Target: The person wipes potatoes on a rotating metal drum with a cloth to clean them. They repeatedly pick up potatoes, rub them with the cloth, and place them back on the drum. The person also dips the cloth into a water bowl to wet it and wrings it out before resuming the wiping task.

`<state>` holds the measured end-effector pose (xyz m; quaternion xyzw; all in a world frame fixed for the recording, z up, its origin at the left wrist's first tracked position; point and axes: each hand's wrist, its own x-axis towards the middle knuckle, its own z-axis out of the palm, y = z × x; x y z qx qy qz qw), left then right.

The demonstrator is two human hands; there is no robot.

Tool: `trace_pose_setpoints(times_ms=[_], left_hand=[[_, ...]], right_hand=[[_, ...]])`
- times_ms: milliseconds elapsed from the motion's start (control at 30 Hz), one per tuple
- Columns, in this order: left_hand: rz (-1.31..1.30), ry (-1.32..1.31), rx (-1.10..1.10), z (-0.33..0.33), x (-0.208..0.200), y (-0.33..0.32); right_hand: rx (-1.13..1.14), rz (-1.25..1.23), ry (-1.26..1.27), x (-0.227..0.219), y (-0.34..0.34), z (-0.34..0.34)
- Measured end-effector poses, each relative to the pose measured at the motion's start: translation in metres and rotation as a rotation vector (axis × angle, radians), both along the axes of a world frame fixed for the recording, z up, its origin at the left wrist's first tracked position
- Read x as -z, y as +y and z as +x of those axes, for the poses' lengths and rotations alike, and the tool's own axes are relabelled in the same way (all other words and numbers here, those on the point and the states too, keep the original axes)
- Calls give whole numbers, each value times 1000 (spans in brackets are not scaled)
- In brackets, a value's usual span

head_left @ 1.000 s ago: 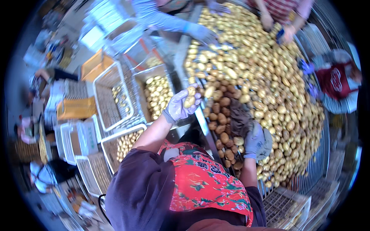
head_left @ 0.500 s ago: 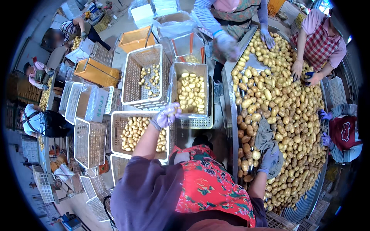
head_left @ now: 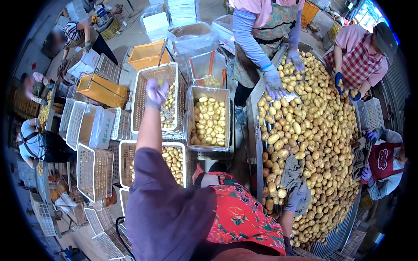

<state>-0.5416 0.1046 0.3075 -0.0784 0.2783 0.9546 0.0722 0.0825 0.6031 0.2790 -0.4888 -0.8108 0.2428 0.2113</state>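
My left hand [head_left: 156, 93], in a thin purple glove, reaches out over a white plastic crate [head_left: 136, 102] with a few potatoes at its bottom. Its fingers look spread, though slightly blurred. On the sorting table, my right hand [head_left: 297, 198], gloved too, grips a grey cloth [head_left: 291, 172] that trails up across the potatoes [head_left: 322, 161]. Beside my left arm are a fuller crate of potatoes [head_left: 173, 163] and a plastic-lined box of potatoes [head_left: 210, 122].
Across the table stand co-workers in a patterned apron [head_left: 272, 35], a checked apron [head_left: 359, 58] and a dark red apron [head_left: 383, 161]. Orange bins [head_left: 146, 55] and stacked white crates [head_left: 93, 172] fill the left side. The table's metal rim [head_left: 257, 161] runs along my right.
My left hand has moved from beside the lined box, forward and left over the sparsely filled crate, and its fingers have opened. My right hand stays on the cloth.
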Motion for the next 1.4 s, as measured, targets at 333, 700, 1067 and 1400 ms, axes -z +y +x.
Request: trace_pose_setpoints(times_ms=[333,700,1067,1400], left_hand=[[-601,-76,1128,113,25,206],[-628,1611,1215,342,-41,440],[-532,1689,1001,367,-88,619],[-1367,2616,364,357,76,752]], right_hand=[[141,-117,-68,36,27,54],[203,504,110,-171,-23,-8],[196,401,478,-259,30,17],[88,263,-468,-22,140,-33]])
